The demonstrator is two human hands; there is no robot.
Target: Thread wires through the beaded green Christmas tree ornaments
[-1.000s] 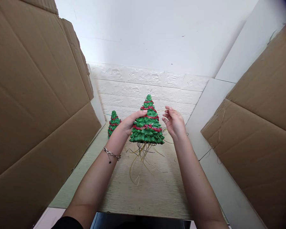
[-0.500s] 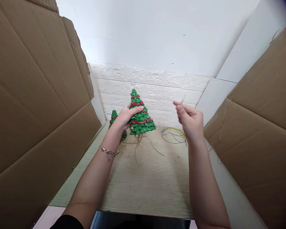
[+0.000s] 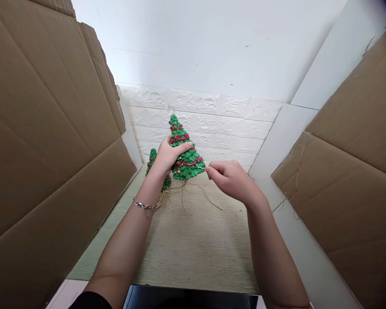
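A green Christmas tree figure (image 3: pixel 185 161) with red garlands is held up over the wooden table (image 3: pixel 199 249), thin yellow wires hanging from its base. My left hand (image 3: pixel 169 155) is wrapped round its middle from the left. My right hand (image 3: pixel 230 178) is closed in a pinch right next to the tree's lower right edge; what it pinches is too small to make out. A smaller green tree (image 3: pixel 153 158) stands behind my left hand, partly hidden.
Tall cardboard sheets (image 3: pixel 51 128) wall the left side and more cardboard (image 3: pixel 350 171) the right. A white brick-pattern panel (image 3: pixel 212 116) stands at the back. Loose yellow wires (image 3: pixel 193 195) lie on the table under the tree.
My left hand carried the tree left and back toward the small tree. My right hand swung out to the right, then came back down to the tree's lower right edge.
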